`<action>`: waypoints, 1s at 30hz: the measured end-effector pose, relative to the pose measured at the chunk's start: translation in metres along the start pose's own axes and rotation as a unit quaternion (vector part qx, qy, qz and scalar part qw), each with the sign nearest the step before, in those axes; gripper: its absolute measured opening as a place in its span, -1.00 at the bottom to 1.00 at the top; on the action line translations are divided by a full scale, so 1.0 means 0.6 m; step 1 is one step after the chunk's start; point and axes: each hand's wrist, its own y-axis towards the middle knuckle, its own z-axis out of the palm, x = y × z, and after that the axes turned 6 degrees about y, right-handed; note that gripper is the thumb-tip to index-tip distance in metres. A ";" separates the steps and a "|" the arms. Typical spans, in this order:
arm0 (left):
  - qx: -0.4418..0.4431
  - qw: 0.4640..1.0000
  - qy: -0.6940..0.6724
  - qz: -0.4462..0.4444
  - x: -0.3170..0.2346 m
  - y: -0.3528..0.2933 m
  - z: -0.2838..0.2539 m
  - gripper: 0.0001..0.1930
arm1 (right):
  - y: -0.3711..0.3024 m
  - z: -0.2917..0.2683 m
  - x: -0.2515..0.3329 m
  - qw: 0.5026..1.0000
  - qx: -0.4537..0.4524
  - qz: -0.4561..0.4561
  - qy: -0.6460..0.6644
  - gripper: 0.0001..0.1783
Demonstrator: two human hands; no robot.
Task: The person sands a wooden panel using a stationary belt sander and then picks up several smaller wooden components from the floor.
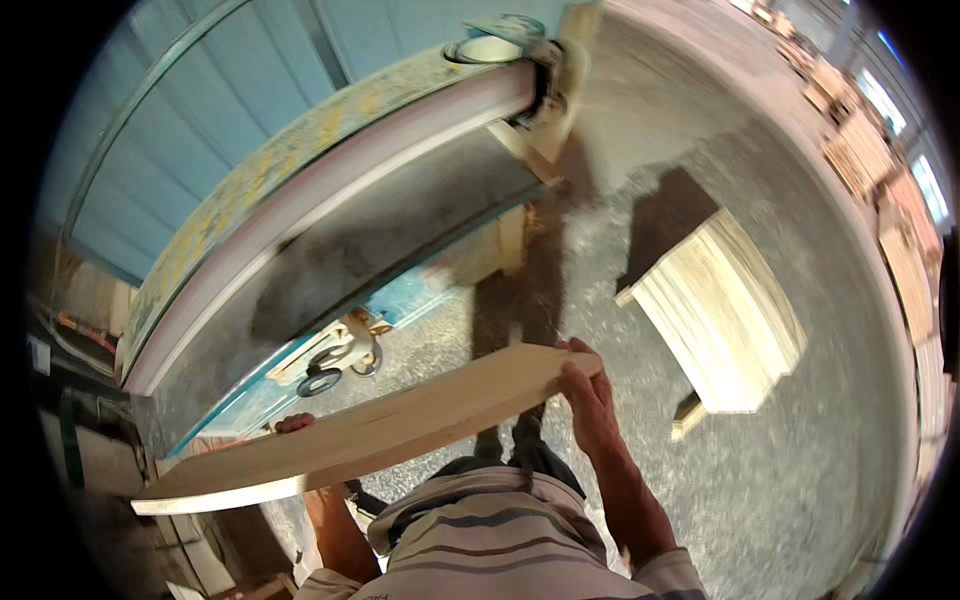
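Note:
A long flat wooden board (390, 420) is held up in front of my body, sloping from lower left to upper right. My right hand (588, 398) grips its right end, thumb on the near side and fingers over the far edge. Under the left part of the board, my left hand (295, 423) is mostly hidden; its fingertips show past the far edge and the wrist on the near side. Beyond the board stands a belt sanding machine with a long pinkish belt (340, 225) above a dark flat bed (390, 235).
On the floor to the right lies a stack of pale wooden boards (725, 315), raised on a strip of wood (688, 416). A black handwheel (319, 382) juts from the machine's near side. Blue panels (220, 110) rise behind it. More timber stacks (860, 155) line the far right.

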 end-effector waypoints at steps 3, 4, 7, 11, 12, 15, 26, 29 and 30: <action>-0.003 0.974 -0.215 -0.075 0.025 0.002 0.004 -0.87 | 0.038 -0.023 0.020 0.999 0.034 0.005 -0.019 -0.34; 0.012 0.979 -0.191 -0.067 0.031 0.002 -0.004 -0.87 | 0.051 -0.027 0.029 0.998 0.046 0.006 -0.041 -0.34; 0.013 0.986 -0.156 -0.063 0.046 0.007 -0.025 -0.87 | 0.090 -0.031 0.050 0.993 0.082 0.005 -0.087 -0.34; 0.062 0.997 -0.043 -0.012 0.101 0.046 0.044 -0.84 | 0.135 -0.008 0.080 0.988 0.062 -0.028 -0.138 -0.43; -0.128 0.988 -0.079 0.026 0.098 0.031 0.008 -0.86 | 0.144 0.000 0.077 0.987 0.085 -0.060 -0.121 -0.46; -0.124 0.984 -0.129 -0.021 0.102 0.074 -0.040 -0.81 | 0.173 0.057 0.124 0.948 0.092 -0.127 -0.276 -0.43; -0.439 0.894 -0.090 0.009 0.152 0.323 0.097 -0.47 | 0.316 0.222 0.115 0.929 0.002 -0.339 -0.149 -0.44; -0.368 0.926 -0.067 0.059 0.180 0.344 0.017 -0.41 | 0.344 0.270 0.114 0.932 -0.059 -0.324 -0.149 -0.50; -0.373 0.924 -0.063 0.062 0.185 0.355 0.021 -0.44 | 0.357 0.277 0.116 0.931 -0.077 -0.326 -0.146 -0.50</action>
